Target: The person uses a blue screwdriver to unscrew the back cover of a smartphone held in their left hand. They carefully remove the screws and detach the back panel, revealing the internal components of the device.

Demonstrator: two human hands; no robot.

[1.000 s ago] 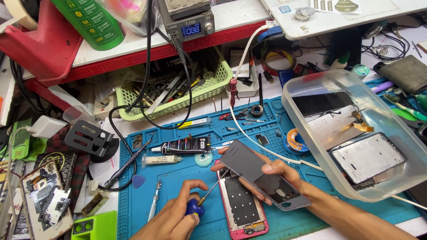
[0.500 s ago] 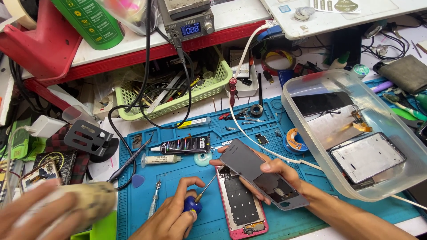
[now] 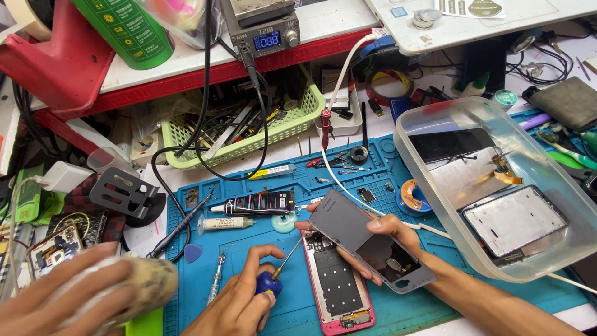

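While the left hand [image 3: 239,305] pinches a small screwdriver [image 3: 280,270] by its blue handle, fingers curled shut around it, the thin shaft slants up and away from the fingertips toward the top corner of an opened pink phone [image 3: 336,286] lying flat on the blue mat [image 3: 298,180]. Just beyond those fingers, the right hand [image 3: 388,239] grips a grey phone screen [image 3: 370,239], thumb on top and fingers wrapped under its edges, holding it tilted above the pink phone's right side. Past the right fingertips lie a black tube [image 3: 258,203] and a syringe [image 3: 225,223] on the mat, with a green basket [image 3: 245,134] of tools farther off. Outward of the right wrist sits a clear plastic tub [image 3: 559,230] holding phone parts. Far out from the left knuckles, another person's blurred hand [image 3: 81,298] comes in at the bottom corner, apart from the screwdriver.
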